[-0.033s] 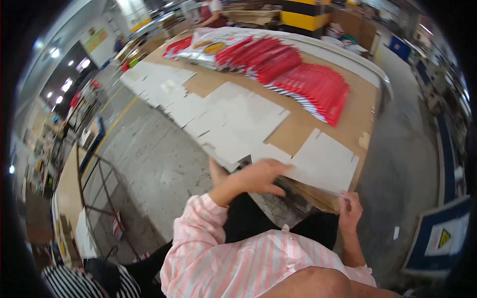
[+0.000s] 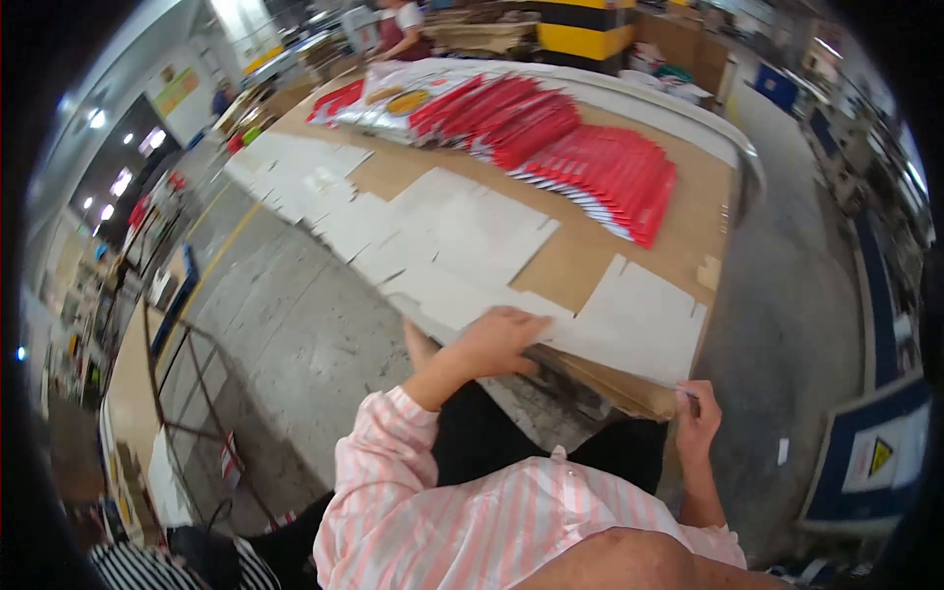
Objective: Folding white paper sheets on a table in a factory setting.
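Observation:
White notched cardboard sheets lie overlapping along the near side of a brown-topped table. My left hand rests over their near edge with its fingers spread, slightly blurred. At the near right corner of the rightmost white cardboard sheet, my right hand is closed in a pinch. A small thin bit shows between its fingers; whether it is the sheet's corner or a separate thing, I cannot make out. Beyond the sheets, red plastic packages lie fanned in an overlapping row.
The brown tabletop shows between sheets and packages. A person stands past the far side. Behind the table is a yellow-and-black striped block. A metal frame stands at left, and a blue-edged warning board at right.
My left hand has slid a little left and away from me along the sheet edge. My right hand stays at the corner. The whole view has shifted slightly.

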{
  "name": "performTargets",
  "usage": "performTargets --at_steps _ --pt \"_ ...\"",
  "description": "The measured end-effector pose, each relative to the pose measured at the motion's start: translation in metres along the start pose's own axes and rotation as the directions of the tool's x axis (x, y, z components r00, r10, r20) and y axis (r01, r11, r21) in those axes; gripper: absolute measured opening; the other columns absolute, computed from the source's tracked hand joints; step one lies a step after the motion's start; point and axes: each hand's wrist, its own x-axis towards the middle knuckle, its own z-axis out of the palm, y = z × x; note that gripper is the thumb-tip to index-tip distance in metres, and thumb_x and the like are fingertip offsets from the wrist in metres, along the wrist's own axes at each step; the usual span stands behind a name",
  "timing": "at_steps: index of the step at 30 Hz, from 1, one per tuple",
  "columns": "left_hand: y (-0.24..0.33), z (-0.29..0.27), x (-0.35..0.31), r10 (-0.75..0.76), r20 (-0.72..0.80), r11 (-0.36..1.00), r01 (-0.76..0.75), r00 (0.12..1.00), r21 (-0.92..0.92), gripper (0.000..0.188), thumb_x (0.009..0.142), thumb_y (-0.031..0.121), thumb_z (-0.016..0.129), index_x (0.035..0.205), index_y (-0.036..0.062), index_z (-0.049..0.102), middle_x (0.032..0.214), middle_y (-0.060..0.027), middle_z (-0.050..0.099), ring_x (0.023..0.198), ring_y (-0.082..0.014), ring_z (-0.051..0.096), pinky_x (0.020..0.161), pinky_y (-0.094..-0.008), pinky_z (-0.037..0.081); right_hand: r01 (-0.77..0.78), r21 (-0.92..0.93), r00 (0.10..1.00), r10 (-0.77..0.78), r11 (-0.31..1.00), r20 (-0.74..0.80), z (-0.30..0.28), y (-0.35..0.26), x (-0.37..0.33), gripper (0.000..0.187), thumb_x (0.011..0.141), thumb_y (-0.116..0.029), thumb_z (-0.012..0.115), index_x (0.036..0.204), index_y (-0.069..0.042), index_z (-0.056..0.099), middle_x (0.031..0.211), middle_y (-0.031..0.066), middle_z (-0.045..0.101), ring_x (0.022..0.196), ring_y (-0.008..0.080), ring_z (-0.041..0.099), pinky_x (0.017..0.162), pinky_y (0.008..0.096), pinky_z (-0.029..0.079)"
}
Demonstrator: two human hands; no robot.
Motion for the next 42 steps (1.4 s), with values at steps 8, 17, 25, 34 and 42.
performTargets --at_steps 8,17,25,34,42 --pt "-0.047 0.088 0.05 -0.183 0.346 0.966 0.104 0.92 0.235 0.029 0.084 0.035 0.059 0.087 0.0083 0.069 0.081 -0.0108 0.065 0.08 -0.0297 0.065 0.071 -0.0416 0.052 0.09 -0.297 0.996 -0.085 0.951 0.03 -0.037 0.071 -0.046 0.031 0.058 0.0 0.073 0.085 -0.009 0.064 0.09 0.0064 0.065 0.089 0.0268 0.06 0.086 0.0381 0.044" --pt "-0.006 0.153 0.074 0.058 0.029 0.958 -0.047 0.998 -0.283 0.033 0.071 0.031 0.073 0.089 0.005 0.063 0.094 -0.0135 0.06 0.092 -0.0337 0.055 0.08 -0.0431 0.046 -0.578 -0.175 0.805 0.592 0.797 0.034 -0.031 0.088 -0.002 0.05 0.073 -0.016 0.071 0.121 -0.007 0.058 0.111 0.0133 0.061 0.096 0.0308 0.06 0.082 0.0391 0.049" --pt "0.051 0.188 0.079 -0.13 -0.278 0.99 0.139 0.952 0.014 0.03 0.071 0.01 0.061 0.101 0.0048 0.058 0.11 -0.0154 0.055 0.105 -0.0364 0.05 0.089 -0.046 0.041 -0.021 -0.85 0.998 0.061 0.527 0.013 0.03 0.11 -0.013 0.072 0.067 -0.022 0.068 0.133 -0.006 0.043 0.129 0.0145 0.047 0.121 0.0351 0.042 0.102 0.0459 0.032" --pt "-0.008 0.159 0.048 -0.234 -0.294 0.954 0.162 0.927 -0.251 0.028 0.073 0.016 0.067 0.1 0.008 0.066 0.11 -0.0164 0.057 0.105 -0.0362 0.05 0.091 -0.0465 0.041 -0.201 0.587 0.743 0.512 0.784 -0.43 -0.024 0.066 -0.003 0.073 0.082 -0.003 0.066 0.143 -0.003 0.026 0.125 0.0134 0.05 0.112 0.0209 0.051 0.096 0.0347 0.042" --pt "0.073 0.195 0.076 -0.023 -0.073 0.912 -0.009 0.997 -0.41 0.049 0.071 0.011 0.064 0.119 0.0073 0.057 0.128 -0.0202 0.048 0.114 -0.0403 0.045 0.098 -0.0474 0.038 0.179 -0.663 0.981 -0.086 0.727 0.172 0.061 0.043 0.023 0.053 0.073 -0.01 0.061 0.126 -0.009 0.053 0.125 0.007 0.054 0.104 0.0293 0.051 0.087 0.041 0.042"
